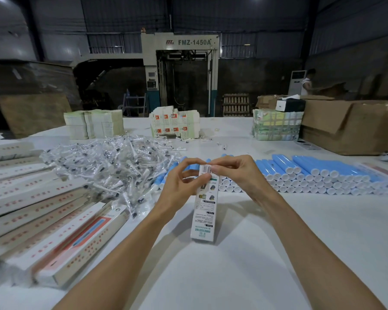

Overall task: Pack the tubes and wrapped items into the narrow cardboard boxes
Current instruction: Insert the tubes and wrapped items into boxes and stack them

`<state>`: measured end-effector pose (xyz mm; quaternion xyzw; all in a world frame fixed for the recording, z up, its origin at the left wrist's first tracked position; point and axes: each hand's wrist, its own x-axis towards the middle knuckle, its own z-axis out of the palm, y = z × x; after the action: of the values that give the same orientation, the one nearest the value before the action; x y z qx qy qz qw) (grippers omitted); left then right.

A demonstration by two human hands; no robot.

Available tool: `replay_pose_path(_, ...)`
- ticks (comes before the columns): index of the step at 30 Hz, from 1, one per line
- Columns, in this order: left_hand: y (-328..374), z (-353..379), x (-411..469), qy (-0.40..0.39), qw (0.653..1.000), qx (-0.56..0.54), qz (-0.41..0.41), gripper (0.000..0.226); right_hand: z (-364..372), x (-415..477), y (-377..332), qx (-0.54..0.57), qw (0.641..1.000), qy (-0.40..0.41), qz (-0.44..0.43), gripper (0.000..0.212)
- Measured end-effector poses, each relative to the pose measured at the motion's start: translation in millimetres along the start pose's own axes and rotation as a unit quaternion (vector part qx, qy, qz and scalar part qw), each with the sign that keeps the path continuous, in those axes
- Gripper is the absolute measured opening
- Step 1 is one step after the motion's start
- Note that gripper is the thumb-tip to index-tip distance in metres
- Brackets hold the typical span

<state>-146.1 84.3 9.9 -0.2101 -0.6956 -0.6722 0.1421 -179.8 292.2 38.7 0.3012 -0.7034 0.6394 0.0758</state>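
My left hand and right hand pinch the narrow white cardboard box at its top; I'd close it slowly.

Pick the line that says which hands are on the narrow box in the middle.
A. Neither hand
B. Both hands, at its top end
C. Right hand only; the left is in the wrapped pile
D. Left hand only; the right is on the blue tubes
B: the left hand and the right hand both pinch the top end of the narrow box.
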Motion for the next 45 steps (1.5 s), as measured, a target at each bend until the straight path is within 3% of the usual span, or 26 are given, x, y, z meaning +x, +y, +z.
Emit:
replay_pose_path(4, -8.2, 2.7, 0.7, 0.012, 1.000, -0.025, -0.008, 0.029, 8.8, -1.2, 11.2, 0.026, 0.999, 0.028, 0.016, 0.017)
replay_pose_path(7, -12.3, 6.8, 2.1, 0.043, 0.992, -0.111, -0.030, 0.033, 24.7, -1.5, 18.6, 0.155, 0.983, 0.052, 0.084, 0.036)
replay_pose_path(11, -15.2, 7.4, 5.6, 0.084, 0.976, -0.196, -0.053, 0.032, 27.5, -11.9, 30.2, 0.172, 0.964, -0.064, 0.193, 0.055)
replay_pose_path(14, -18.3, 5.9, 3.5, 0.095, 0.981, -0.163, -0.046, 0.032, 28.4, -21.4, 35.7, 0.185, 0.953, -0.116, 0.211, 0.059)
replay_pose_path(17, -19.1, 6.8, 0.8, 0.076, 0.992, -0.096, -0.037, 0.033, 26.3, -28.4, 24.8, 0.117, 0.973, -0.047, 0.192, 0.054)
replay_pose_path(19, -20.0, 11.6, -1.2, 0.066, 0.997, -0.016, -0.034, 0.037, 17.1, -37.0, 14.0, 0.014, 0.986, 0.021, 0.162, 0.047)
replay_pose_path(23, -28.5, 17.8, -9.8, 0.029, 0.987, 0.155, 0.037, 0.037, -31.8, -70.8, 1.0, -0.186, 0.967, 0.118, 0.123, 0.038)
replay_pose_path(26, -36.6, 19.8, -11.6, -0.028, 0.953, 0.280, 0.112, 0.034, -95.0, -109.7, -3.9, -0.342, 0.912, 0.185, 0.134, 0.037)
replay_pose_path(30, -40.7, 26.0, -13.5, -0.072, 0.921, 0.344, 0.169, 0.036, -191.1, -166.4, -9.0, -0.565, 0.768, 0.216, 0.209, 0.048)
replay_pose_path(34, -40.4, 30.2, -13.5, -0.090, 0.913, 0.345, 0.198, 0.036, -267.9, -218.8, -12.1, -0.663, 0.638, 0.235, 0.313, 0.053)
replay_pose_path(39, -38.8, 34.8, -13.4, -0.095, 0.907, 0.354, 0.207, 0.039, -318.7, -256.7, -15.6, -0.726, 0.553, 0.217, 0.347, 0.047)
replay_pose_path(45, -40.6, 33.8, -13.5, -0.100, 0.903, 0.365, 0.202, 0.044, -338.1, -275.0, -14.2, -0.754, 0.509, 0.224, 0.350, 0.049)
